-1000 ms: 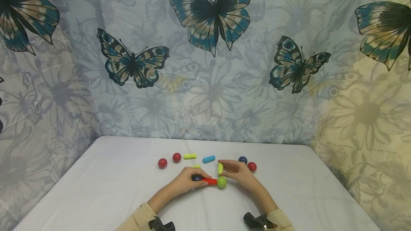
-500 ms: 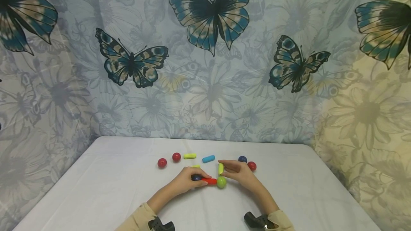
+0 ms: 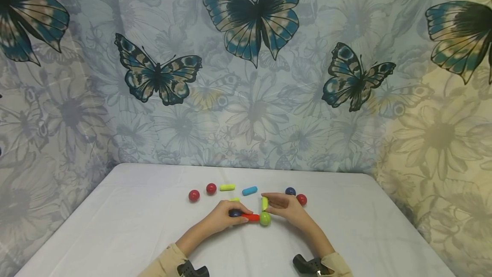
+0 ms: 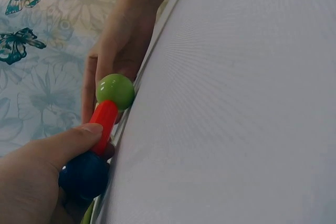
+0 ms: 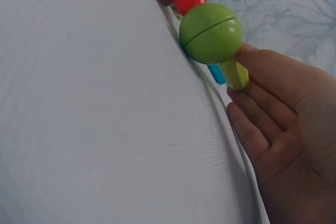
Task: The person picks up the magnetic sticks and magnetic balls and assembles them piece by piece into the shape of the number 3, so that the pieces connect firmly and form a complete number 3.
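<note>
In the head view my left hand [image 3: 222,217] grips a red stick [image 3: 252,217] between thumb and fingers. A dark blue ball [image 4: 85,176] sits at the stick's left end, under the palm side of that hand. The stick's other end meets a green ball [image 5: 211,33], which has a seam line round it. My right hand [image 3: 289,209] pinches a yellow-green stick [image 3: 265,203] standing out from the far side of the green ball. Its thumb lies close to the ball in the right wrist view; whether the yellow-green stick is seated in it I cannot tell.
Beyond the hands on the white table [image 3: 127,225] lie two red balls [image 3: 194,195] at left, a yellow-green stick [image 3: 227,187] and a blue stick [image 3: 250,191]. Another yellow-green stick [image 3: 235,199] shows partly behind the left hand. A dark blue ball [image 3: 290,191] and a red ball [image 3: 301,200] lie right.
</note>
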Demonstrator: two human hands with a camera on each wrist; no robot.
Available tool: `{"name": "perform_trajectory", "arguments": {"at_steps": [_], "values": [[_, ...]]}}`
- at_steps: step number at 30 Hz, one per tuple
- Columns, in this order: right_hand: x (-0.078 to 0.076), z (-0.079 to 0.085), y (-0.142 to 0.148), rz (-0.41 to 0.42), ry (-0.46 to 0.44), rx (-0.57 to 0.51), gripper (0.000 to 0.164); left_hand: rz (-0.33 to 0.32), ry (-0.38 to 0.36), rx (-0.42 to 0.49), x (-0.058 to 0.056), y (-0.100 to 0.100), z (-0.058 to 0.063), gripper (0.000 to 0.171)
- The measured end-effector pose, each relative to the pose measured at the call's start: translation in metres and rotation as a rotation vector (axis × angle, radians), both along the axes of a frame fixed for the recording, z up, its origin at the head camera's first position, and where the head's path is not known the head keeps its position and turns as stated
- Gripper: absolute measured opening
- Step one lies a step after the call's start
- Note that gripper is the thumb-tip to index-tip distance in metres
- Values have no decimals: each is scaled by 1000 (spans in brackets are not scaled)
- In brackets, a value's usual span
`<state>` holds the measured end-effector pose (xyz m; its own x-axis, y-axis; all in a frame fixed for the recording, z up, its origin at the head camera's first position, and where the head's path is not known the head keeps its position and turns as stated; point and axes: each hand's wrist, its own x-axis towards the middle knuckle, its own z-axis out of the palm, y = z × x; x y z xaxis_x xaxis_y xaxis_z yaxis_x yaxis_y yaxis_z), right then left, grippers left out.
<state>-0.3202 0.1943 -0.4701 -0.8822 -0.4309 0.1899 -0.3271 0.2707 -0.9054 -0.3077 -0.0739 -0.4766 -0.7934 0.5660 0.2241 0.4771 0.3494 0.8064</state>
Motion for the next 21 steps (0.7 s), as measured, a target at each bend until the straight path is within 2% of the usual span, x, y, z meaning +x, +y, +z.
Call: {"name": "perform_trajectory", "arguments": {"at_steps": [21], "values": [[1,1,0,-6,10,13,49,16,7,-17,1,0,1,21]]}}
